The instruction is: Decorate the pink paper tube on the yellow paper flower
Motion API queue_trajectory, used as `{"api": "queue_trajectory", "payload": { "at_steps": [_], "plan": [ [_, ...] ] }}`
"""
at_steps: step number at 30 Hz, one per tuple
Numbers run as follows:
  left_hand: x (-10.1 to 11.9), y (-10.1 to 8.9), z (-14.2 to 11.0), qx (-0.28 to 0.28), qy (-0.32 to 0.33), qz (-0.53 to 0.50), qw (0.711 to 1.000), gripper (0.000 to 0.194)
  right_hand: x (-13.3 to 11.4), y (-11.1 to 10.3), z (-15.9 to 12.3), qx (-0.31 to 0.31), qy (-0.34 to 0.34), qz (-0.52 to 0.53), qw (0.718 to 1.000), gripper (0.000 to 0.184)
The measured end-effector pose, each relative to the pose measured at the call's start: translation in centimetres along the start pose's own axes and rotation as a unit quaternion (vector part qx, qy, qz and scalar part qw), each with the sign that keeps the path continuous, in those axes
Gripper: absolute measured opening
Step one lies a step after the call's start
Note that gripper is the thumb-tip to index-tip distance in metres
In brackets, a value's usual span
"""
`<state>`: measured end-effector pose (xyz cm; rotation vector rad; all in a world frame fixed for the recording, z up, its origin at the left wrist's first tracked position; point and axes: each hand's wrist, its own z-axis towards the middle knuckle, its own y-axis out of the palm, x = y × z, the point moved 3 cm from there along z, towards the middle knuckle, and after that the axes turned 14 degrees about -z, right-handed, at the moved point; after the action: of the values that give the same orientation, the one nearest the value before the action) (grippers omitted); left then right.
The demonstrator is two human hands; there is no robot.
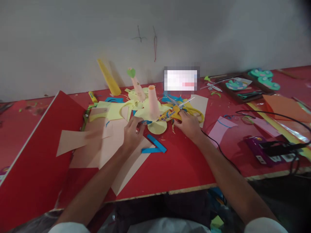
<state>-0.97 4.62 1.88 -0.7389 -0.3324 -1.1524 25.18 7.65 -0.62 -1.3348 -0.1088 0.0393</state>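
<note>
A small piece of blue paper [147, 122] is pinched in the fingers of my left hand [132, 132]. My right hand [189, 125] grips a yellow printed glue tube [166, 115], its narrow end pointing at the blue piece. Just behind that hand lie scissors with yellow handles [198, 114], blades spread. A pale pink paper cone [153, 102] stands upright on a light yellow scalloped paper base [141, 114] beyond my hands. Below them, a round yellow paper piece [157, 127] and a folded blue paper strip [155, 147] rest on the red table [184, 165].
A second pink cone with a green top [131, 72] and a yellow paper cone [109, 77] stand near the wall. Cream paper sheets [109, 155] lie left, beside a large red board [43, 152]. At right are a purple power strip [259, 149], a black cable and orange paper [284, 108].
</note>
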Motion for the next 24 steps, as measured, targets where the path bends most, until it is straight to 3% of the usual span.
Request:
{"api": "queue_trajectory", "payload": {
  "at_steps": [8, 16, 24],
  "plan": [
    [0.04, 0.06, 0.0, -0.011, 0.004, 0.011, 1.0, 0.007, 0.2, -0.07, 0.02, 0.005, -0.014, 0.007, 1.0, 0.03],
    [0.03, 0.2, -0.22, -0.015, 0.047, 0.023, 0.999, 0.005, 0.22, -0.01, 0.06, 0.0, -0.03, 0.017, 0.999, 0.034],
    [0.19, 0.92, -0.9, -0.116, 0.123, 0.096, 0.981, 0.007, 0.09, -0.18, 0.07, -0.004, -0.027, 0.012, 1.0, 0.033]
  ]
}}
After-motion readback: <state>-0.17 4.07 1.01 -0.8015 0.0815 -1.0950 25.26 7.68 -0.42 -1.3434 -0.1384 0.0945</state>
